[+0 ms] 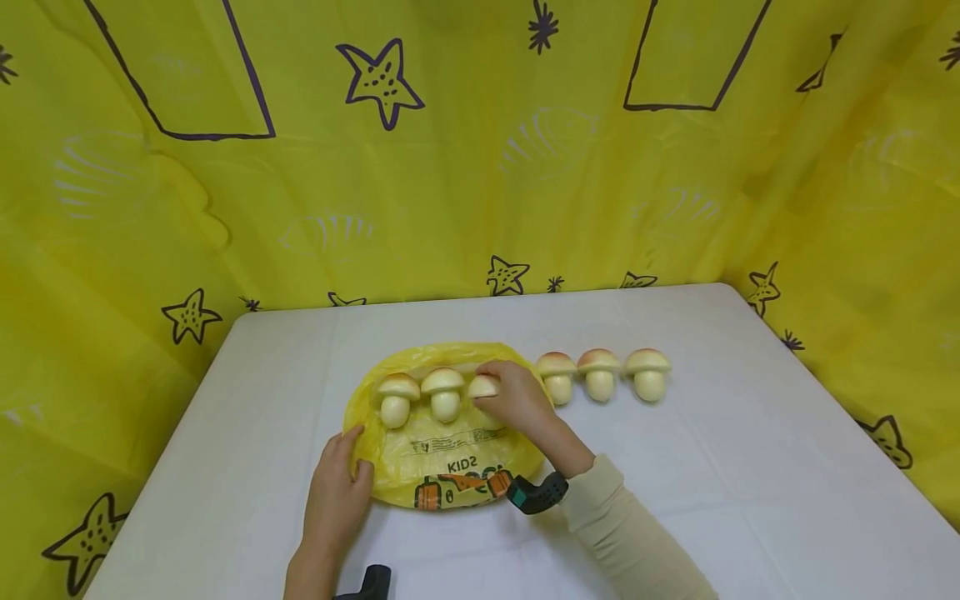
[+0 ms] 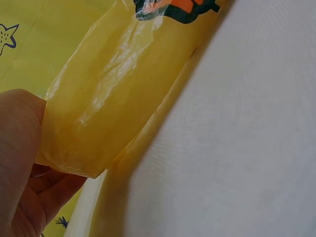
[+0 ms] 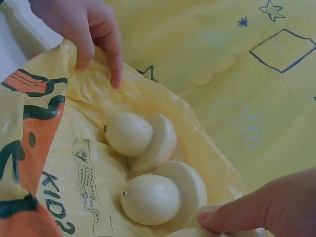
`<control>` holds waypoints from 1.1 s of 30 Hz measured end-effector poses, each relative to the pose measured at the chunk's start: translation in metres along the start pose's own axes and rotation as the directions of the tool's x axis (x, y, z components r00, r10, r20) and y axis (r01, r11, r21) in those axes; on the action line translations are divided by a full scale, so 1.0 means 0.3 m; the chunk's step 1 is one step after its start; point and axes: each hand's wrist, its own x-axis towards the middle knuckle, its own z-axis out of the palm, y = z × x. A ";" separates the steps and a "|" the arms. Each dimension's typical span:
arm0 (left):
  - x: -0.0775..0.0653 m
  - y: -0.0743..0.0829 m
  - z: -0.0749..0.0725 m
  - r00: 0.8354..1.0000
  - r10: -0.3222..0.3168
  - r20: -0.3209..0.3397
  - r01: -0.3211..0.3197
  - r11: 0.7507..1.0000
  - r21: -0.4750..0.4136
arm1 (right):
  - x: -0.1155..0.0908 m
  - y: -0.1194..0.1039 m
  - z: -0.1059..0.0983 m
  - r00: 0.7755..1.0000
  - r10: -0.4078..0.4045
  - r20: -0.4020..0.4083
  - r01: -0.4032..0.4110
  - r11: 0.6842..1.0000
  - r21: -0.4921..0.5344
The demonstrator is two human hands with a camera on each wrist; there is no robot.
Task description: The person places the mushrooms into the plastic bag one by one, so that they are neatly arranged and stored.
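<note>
Yellow bag: lying on the white table, serving as the clock face; its thin film could be bunching or folding over if either hand is tugging.
Left hand: pinching the bag's edge at 8 o'clock, thumb on one side, fingers on the other; a sharp pull could be dragging the whole bag, and a loosening pinch could be letting the edge sag.
Right hand: closing narrowly around the held mushroom, between 1 and 2 o'clock; its rounded cap is looking smooth, so a weak pinch might be letting it roll.
Other mushrooms on the bag: the first mushroom is resting at 10 o'clock, the second mushroom at 12; shifting film or a bump could be turning them askew.
Row of three mushrooms: resting on the table between 2 and 3 o'clock; the nearest is sitting just beside the bag, where a careless knuckle could be nudging it.
Wrist band: showing at 4 o'clock; catching the film is a risk, though whether it is touching, I cannot tell.
</note>
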 end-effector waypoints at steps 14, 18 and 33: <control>0.002 0.004 -0.002 1.000 -0.018 0.017 0.018 1.000 0.002 | 0.009 -0.005 0.043 0.998 0.010 -0.064 -0.011 1.000 -0.021; 0.002 0.004 -0.003 1.000 -0.019 0.018 0.019 1.000 -0.001 | 0.014 -0.005 0.059 0.997 0.007 -0.083 -0.011 0.999 -0.046; 0.002 0.005 0.000 0.999 -0.029 0.020 0.029 1.000 0.003 | 0.031 -0.013 0.085 0.997 0.063 -0.047 -0.069 0.988 -0.136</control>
